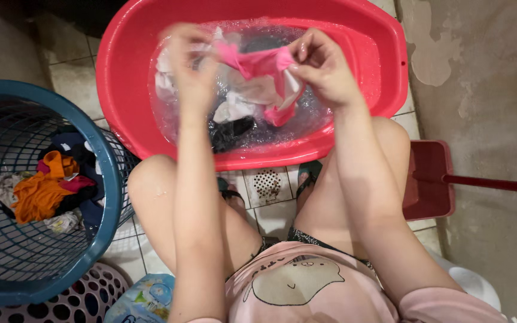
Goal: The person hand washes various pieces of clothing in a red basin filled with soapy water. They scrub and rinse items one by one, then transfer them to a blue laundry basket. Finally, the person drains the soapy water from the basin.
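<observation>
A small wet garment of bright pink cloth is stretched between both hands, held up just above the soapy water. The left hand, blurred, has its fingers closed on the garment's left end; the right hand pinches the right end, its fingers curled tight on the cloth near the top edge. A pink flap hangs down from the right hand toward the water.

Beneath the garment sits a wide oval basin of red plastic, holding foamy water. More laundry lies soaking in it: white cloth below the pink piece and dark cloth near the basin's near wall.

The basin rests on a tiled floor just in front of the person's bare knees, with a small round perforated drain cover between the feet. To the left stands a tall round blue plastic laundry basket with a lattice wall, touching the left knee; inside lie an orange garment and dark clothes. Below it shows the rim of a pale pink plastic basket with round holes, and beside that a soft light-blue packet. To the right, on the rough grey concrete, lies a dark red plastic dustpan with a long handle.
</observation>
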